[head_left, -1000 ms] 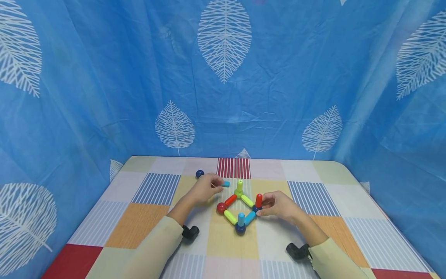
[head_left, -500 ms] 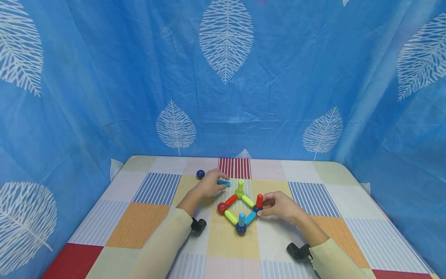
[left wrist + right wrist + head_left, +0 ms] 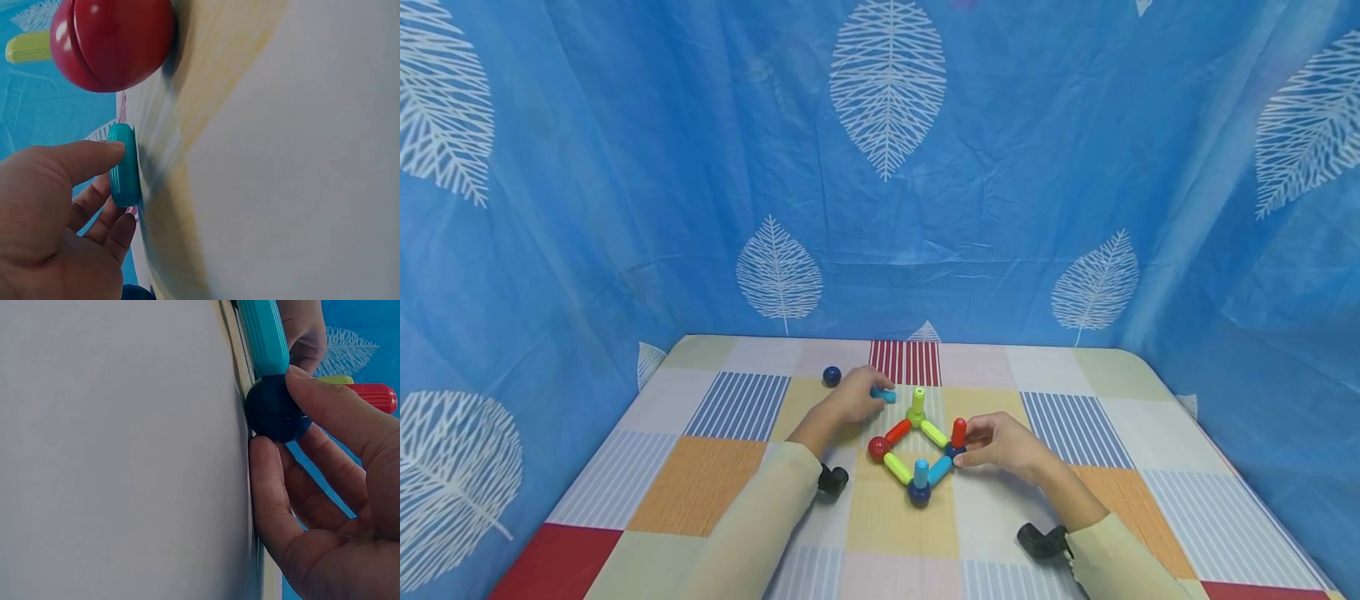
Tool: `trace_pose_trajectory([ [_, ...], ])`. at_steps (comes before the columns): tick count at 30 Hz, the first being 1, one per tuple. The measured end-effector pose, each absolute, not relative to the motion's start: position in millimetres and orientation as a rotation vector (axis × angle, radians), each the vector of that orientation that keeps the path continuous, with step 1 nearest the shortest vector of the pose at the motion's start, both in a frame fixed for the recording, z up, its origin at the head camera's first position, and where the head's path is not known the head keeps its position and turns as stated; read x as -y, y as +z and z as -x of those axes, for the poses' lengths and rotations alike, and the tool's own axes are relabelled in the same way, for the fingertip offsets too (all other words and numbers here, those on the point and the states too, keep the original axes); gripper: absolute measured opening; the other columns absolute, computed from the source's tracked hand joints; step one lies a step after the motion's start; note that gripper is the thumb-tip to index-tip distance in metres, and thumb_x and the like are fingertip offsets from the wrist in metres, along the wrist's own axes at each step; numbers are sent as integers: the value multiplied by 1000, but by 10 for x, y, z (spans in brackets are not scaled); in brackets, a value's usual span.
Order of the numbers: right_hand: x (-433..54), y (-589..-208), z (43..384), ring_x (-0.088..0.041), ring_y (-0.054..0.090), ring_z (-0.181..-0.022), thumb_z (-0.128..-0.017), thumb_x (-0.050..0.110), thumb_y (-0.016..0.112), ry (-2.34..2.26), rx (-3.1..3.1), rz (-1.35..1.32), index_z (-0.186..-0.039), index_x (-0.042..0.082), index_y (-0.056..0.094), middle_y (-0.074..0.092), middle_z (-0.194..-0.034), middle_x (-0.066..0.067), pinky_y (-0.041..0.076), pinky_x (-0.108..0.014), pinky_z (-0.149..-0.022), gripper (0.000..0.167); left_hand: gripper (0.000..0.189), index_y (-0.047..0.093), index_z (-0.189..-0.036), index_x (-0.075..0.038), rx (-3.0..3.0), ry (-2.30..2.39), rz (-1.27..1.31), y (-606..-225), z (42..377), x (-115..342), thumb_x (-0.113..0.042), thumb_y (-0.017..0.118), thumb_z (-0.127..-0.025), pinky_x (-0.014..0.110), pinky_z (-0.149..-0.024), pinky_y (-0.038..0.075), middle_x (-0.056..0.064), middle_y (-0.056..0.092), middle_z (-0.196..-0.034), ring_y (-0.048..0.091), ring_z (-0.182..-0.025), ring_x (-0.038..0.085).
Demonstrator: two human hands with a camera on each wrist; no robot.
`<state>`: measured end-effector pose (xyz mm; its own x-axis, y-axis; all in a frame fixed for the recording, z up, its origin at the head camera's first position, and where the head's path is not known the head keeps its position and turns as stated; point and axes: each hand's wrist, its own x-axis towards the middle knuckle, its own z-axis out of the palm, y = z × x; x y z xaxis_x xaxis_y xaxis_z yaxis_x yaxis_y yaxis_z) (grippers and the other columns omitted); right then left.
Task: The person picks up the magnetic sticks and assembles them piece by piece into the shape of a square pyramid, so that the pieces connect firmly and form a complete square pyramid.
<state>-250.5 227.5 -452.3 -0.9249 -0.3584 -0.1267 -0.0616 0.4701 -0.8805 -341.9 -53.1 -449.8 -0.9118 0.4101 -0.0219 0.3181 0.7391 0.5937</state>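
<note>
My left hand (image 3: 853, 395) is at the far left of a four-sided frame of toy sticks and balls. Its thumb and fingers pinch a loose light-blue stick (image 3: 125, 165) lying low at the cloth. At the frame's right corner, my right hand (image 3: 1006, 446) holds a dark blue ball (image 3: 279, 409) between thumb and fingers. A red stick (image 3: 958, 432) stands up from that ball. A red ball (image 3: 877, 448) forms the left corner, a green ball with an upright green stick (image 3: 919, 399) the far one. The near corner is another dark blue ball (image 3: 919, 493) with an upright light-blue stick (image 3: 921, 473).
A loose dark blue ball (image 3: 831, 376) lies beyond the left hand. The table has a patchwork cloth (image 3: 700, 487). Blue curtains (image 3: 985, 208) with white leaf prints hang behind and at both sides. Each wrist wears a black camera mount (image 3: 1042, 542).
The left hand has moved a little to the right and away along the light-blue stick, its fingers closing on it. The right hand stays on the dark blue ball.
</note>
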Motion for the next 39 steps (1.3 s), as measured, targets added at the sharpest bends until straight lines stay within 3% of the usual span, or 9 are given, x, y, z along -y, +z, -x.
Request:
trace_pose_trajectory([
  [11, -2271, -4535, 2507, -17, 68, -89, -78, 11, 88, -1427, -2433, 367, -104, 1, 75, 75, -94, -7, 55, -25, -77, 31, 24, 73, -114, -12, -2779, 896, -578, -4496, 3390, 513, -5, 73, -92, 42, -102, 53, 7, 66, -112, 60, -106, 23],
  [27, -2283, -4536, 2512, -17, 67, -88, -79, 10, 88, -1426, -2447, 372, -104, 2, 75, 74, -94, -6, 55, -25, -76, 29, 24, 70, -116, -19, -2670, 1161, -577, -4475, 3265, 669, -11, 73, -94, 35, -88, 56, 0, 65, -107, 59, -101, 20],
  [39, -2287, -4544, 2518, -18, 66, -88, -80, 12, 87, -1447, -2418, 373, -101, 2, 74, 74, -94, -7, 55, -27, -76, 27, 28, 69, -120, -15, -2578, 1387, -684, -4428, 3112, 795, -11, 74, -93, 33, -86, 58, 1, 68, -108, 63, -101, 18],
])
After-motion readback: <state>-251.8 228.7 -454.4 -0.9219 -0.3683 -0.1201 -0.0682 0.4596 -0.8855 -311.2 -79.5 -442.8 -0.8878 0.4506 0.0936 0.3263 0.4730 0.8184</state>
